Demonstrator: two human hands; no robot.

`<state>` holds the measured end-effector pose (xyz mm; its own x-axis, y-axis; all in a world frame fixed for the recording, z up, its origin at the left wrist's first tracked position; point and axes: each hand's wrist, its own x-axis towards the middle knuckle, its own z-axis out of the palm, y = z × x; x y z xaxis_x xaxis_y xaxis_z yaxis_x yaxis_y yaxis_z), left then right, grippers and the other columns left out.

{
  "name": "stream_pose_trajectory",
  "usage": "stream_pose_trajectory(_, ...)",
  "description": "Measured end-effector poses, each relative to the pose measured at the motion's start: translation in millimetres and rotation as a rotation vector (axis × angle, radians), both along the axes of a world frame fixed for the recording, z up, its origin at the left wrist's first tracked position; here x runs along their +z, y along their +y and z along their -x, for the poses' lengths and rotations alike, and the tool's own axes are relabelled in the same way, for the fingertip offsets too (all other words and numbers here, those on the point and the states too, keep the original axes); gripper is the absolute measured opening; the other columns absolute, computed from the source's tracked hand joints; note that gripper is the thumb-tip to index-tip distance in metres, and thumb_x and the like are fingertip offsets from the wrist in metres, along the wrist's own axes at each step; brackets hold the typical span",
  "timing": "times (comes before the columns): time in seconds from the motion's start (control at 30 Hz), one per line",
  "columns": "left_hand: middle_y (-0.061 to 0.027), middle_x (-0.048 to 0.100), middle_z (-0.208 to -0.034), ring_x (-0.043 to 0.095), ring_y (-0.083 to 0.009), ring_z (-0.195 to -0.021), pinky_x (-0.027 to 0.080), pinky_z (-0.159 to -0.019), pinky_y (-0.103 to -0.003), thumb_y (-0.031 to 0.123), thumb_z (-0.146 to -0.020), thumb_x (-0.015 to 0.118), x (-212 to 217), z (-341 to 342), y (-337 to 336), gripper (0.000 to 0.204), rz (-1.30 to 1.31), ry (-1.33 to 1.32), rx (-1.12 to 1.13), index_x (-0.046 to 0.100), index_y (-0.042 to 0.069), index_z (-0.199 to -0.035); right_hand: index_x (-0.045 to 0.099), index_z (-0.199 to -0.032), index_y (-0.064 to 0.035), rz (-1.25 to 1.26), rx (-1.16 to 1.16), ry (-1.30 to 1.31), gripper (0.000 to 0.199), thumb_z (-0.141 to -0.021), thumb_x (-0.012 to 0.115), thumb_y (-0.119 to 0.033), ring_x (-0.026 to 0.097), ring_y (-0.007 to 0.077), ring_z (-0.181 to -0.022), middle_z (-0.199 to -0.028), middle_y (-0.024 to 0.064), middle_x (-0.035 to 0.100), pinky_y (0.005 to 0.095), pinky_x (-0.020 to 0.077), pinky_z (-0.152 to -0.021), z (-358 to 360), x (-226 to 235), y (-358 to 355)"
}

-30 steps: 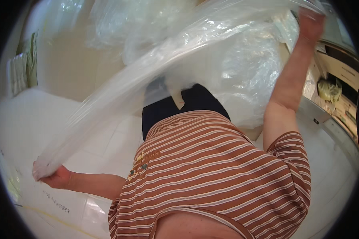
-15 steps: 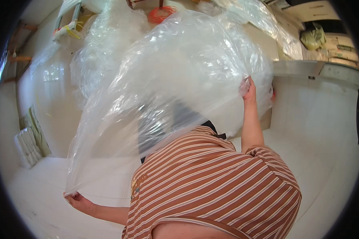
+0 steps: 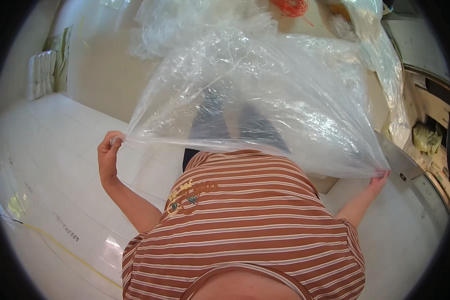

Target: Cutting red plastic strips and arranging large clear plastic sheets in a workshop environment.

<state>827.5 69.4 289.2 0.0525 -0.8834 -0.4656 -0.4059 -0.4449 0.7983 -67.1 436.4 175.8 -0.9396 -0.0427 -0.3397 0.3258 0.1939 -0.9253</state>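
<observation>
Two hands hold one large clear plastic bag (image 3: pixel 265 100) stretched wide in front of the person's striped shirt (image 3: pixel 245 225); the left hand (image 3: pixel 109 152) is closed in a fist on the bag's near left corner, arm bent at the elbow and raised beside the shirt; the right hand (image 3: pixel 378 181) pinches the bag's near right corner, arm reaching out and low; the bag's near edge runs taut between them, just above the shirt, and the film billows away beyond it; left of the bag lies open white tiled floor (image 3: pixel 60 150); right of the bag a grey counter edge (image 3: pixel 402 162) comes close to the right hand; beyond the bag more crumpled clear plastic (image 3: pixel 185 20) lies heaped
</observation>
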Motion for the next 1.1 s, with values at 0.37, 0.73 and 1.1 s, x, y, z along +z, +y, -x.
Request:
stream_pose_trajectory(0.37,-0.009,0.054,-0.11,0.05,-0.0187,-0.098,0.039,-0.081,-0.03,0.018,-0.086,0.047,-9.3,-115.3,26.9,0.037,0.325,-0.298,0.691,0.05,0.0,-0.118,0.04,-0.134,-0.0168,-0.244,0.192,-0.398,0.069,-0.069,0.061,-0.005,0.05,0.0163,-0.078,-0.108,0.0124,0.057,0.023,0.0392,-0.056,-168.0,-61.4,-104.4)
stream_pose_trajectory(0.73,-0.0104,0.055,-0.098,0.052,-0.0214,-0.087,0.043,-0.073,-0.034,0.023,-0.083,0.054,40.4,-243.7,-0.8,0.03,0.574,-0.373,0.695,0.056,0.002,-0.104,0.056,-0.087,-0.0134,0.079,0.059,-0.48,0.016,-0.077,0.069,-0.016,0.046,0.0073,-0.054,-0.065,-0.0023,0.051,0.0192,0.0347,-0.042,-228.7,-116.1,-128.9)
stream_pose_trajectory(1.1,-0.0111,0.054,-0.071,0.049,-0.0228,-0.061,0.042,-0.051,-0.039,0.031,-0.075,0.06,39.6,-166.3,-47.0,0.028,0.786,-0.266,0.595,0.06,0.003,-0.081,0.054,-0.097,-0.0103,0.226,-0.091,-0.504,0.016,-0.083,0.062,-0.014,0.053,0.0084,-0.065,-0.079,-0.0007,0.057,0.0243,0.0431,-0.053,-247.4,-127.3,-57.0)
